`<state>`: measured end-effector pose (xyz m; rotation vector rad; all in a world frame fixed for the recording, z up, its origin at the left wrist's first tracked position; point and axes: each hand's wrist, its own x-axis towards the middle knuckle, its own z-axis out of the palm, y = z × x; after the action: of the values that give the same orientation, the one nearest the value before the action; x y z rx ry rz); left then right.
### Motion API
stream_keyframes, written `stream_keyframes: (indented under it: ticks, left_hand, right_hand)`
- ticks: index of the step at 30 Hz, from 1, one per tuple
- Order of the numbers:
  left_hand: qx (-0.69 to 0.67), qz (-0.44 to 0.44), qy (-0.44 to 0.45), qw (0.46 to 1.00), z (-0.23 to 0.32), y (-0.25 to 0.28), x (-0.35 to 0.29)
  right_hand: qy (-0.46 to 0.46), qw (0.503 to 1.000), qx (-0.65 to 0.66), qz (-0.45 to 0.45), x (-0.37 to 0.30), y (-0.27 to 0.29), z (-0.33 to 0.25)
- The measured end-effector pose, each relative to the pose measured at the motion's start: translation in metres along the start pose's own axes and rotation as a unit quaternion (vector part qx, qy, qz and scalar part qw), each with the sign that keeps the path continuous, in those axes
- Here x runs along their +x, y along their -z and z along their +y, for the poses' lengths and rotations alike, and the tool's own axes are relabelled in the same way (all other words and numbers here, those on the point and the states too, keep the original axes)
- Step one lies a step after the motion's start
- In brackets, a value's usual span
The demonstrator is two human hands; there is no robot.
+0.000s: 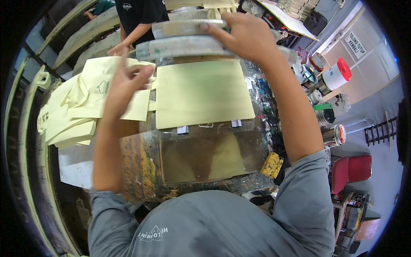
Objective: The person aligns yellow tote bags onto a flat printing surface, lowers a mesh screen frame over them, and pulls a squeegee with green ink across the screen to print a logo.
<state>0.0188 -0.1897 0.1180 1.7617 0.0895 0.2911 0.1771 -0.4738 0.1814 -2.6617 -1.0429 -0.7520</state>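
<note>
My right hand (248,36) is closed on the near right part of a screen-printing frame (180,46), raised at the far side of the table and seen almost edge-on. Its pale, tape-covered bars are stained and slightly blurred. Below it, a plain pale yellow fabric bag (203,92) lies flat on the board. My left hand (128,81) hovers over the pale yellow bags (81,105) heaped at the left, fingers apart and loosely bent, somewhat smeared by motion. One of those bags bears a small green print, partly hidden by my left forearm.
Across the table a person in a black shirt (143,15) reaches a hand toward the bag heap. Paint cans and a white tub (336,76) line the right side. A yellow sponge (272,165) lies on the table's near right corner. Racks (25,124) stand left.
</note>
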Motion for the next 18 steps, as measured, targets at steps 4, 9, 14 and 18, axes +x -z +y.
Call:
stream_keyframes:
  ticks: [4,9,14,18]
  left_hand:
    - [-0.091,0.069,0.031,0.993,-0.051,-0.060,-0.039]
    - [-0.063,0.109,-0.002,0.992,-0.136,-0.078,-0.099]
    - [0.275,0.114,-0.049,0.953,-0.197,-0.084,-0.131]
    - [0.296,0.109,-0.075,0.946,-0.209,-0.085,-0.135]
  right_hand:
    - [0.063,0.987,0.064,-0.135,-0.038,-0.024,0.015]
    - [0.054,0.982,0.101,-0.151,-0.084,-0.064,0.006]
    - [0.039,0.968,0.088,-0.231,-0.148,-0.079,-0.016]
    - [0.045,0.982,0.041,-0.179,-0.163,-0.097,-0.025]
